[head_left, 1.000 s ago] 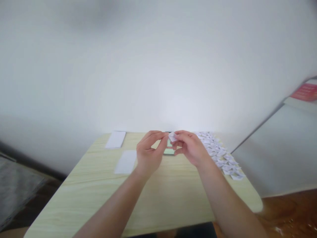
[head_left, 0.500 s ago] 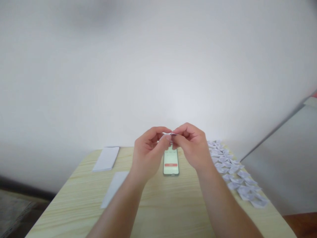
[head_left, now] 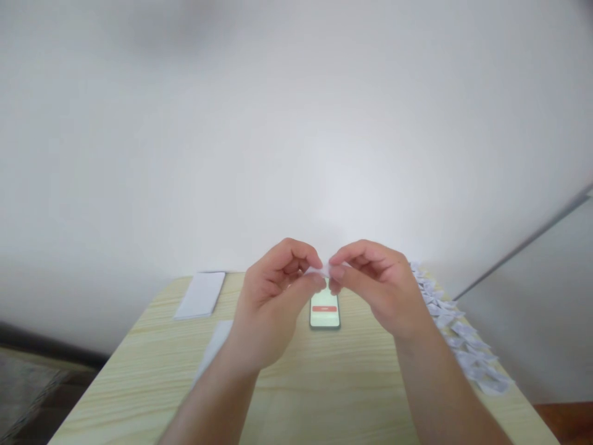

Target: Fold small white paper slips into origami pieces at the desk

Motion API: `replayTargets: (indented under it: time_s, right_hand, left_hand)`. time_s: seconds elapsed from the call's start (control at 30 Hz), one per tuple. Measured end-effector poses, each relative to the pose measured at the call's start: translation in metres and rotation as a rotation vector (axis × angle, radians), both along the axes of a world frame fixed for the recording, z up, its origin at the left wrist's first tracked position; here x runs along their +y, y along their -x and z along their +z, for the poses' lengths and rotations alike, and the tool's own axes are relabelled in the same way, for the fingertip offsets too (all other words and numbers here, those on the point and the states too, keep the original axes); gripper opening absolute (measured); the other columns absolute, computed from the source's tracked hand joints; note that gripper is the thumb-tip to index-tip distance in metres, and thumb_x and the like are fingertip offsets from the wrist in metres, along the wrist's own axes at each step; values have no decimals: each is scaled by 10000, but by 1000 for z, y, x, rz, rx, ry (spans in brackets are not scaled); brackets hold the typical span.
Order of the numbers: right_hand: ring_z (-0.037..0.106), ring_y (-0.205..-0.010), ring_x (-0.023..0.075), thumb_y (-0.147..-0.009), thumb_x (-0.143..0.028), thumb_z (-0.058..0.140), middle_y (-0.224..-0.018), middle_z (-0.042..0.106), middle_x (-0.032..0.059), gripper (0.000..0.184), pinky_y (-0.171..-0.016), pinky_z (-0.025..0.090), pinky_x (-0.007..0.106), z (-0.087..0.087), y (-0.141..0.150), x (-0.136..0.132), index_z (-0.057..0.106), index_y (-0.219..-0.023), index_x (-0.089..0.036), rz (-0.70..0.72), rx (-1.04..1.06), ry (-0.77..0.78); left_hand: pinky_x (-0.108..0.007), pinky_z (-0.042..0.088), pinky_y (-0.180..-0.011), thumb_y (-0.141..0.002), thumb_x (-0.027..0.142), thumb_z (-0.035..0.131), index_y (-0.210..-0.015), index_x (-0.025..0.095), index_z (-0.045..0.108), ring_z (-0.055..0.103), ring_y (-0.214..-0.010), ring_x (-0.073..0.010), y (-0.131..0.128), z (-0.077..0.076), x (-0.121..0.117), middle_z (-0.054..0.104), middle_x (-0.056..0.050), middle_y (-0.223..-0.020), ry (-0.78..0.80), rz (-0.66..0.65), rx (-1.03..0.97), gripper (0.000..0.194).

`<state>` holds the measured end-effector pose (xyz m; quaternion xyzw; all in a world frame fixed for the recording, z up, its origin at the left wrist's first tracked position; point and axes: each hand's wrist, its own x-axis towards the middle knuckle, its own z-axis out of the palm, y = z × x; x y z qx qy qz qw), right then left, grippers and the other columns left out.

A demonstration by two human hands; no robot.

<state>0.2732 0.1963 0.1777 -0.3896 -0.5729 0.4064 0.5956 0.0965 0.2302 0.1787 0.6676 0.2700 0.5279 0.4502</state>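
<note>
A small folded piece of white paper (head_left: 323,270) is held up between my two hands, above the table. My left hand (head_left: 278,300) pinches its left side with thumb and fingers. On the other side, my right hand (head_left: 375,284) grips it between thumb and forefinger. The fingers cover most of the paper, so its exact shape is hidden. Below and beyond the hands, a phone (head_left: 325,315) with a lit screen and a red button lies on the table, its top end behind the fingers.
Along the right side of the wooden table (head_left: 333,395) lie many folded white paper pieces (head_left: 467,346). A stack of white paper (head_left: 200,295) rests at the back left. Another white sheet (head_left: 215,343) is partly behind my left arm. A white wall (head_left: 296,136) stands behind the table.
The view has tilted and come closer to the table. Both hands have turned the paper, which showed a broader face a second ago, and my right hand has shifted slightly right.
</note>
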Motion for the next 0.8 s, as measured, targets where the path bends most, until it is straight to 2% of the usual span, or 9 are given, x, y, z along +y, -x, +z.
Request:
replayTargets:
  time_s: [0.1,0.2,0.33,0.43,0.53,0.7,0.8]
  right_hand:
    - [725,-744,170,-863,-287,812,-825,763,4,176,-678,590,303,0,0,-2,757,-1030,-273,-67,-8,-9]
    - [729,-764,172,-873,-276,800,-843,771,5,130,-707,585,308,0,0,-5,760,-996,-278,-153,-85,-65]
    - [741,-847,195,-863,-282,810,-905,785,11,149,-782,589,338,1,0,-8,765,-1005,-291,-243,-161,-116]
    - [737,-830,195,-887,-337,791,-903,792,21,142,-750,581,333,1,1,-8,775,-1014,-277,-197,-148,-68]
    - [723,-808,192,-904,-373,774,-885,791,29,121,-716,568,326,0,0,-8,784,-939,-257,-157,-148,-46]
    - [701,-776,171,-915,-329,765,-841,774,13,88,-674,539,291,2,-1,-10,770,-896,-243,-184,-214,-113]
    - [704,-814,169,-930,-286,739,-870,773,11,62,-737,544,296,3,-1,-11,770,-909,-236,-222,-294,-179]
  left_hand:
    - [-334,559,-694,-890,180,691,-916,237,676,664,-759,-186,2,-2,0,705,-24,-806,-64,42,67,64]
    - [-318,550,-701,-914,250,711,-991,239,685,662,-784,-179,5,-3,2,712,-31,-872,-89,51,112,82]
    - [-295,534,-687,-940,304,705,-941,227,715,656,-752,-166,9,-3,5,716,-22,-817,-150,81,192,78]
    - [-296,540,-716,-943,305,707,-949,227,715,668,-780,-171,11,-3,6,727,-20,-831,-192,105,211,78]
    - [-288,535,-733,-950,300,701,-948,232,710,665,-798,-165,11,-2,6,728,-13,-842,-230,107,234,69]
    - [-259,497,-730,-971,278,666,-951,232,695,637,-825,-144,12,2,4,709,5,-857,-264,107,317,59]
    - [-248,475,-726,-973,283,658,-953,235,706,611,-811,-131,15,5,3,692,16,-847,-290,110,405,71]
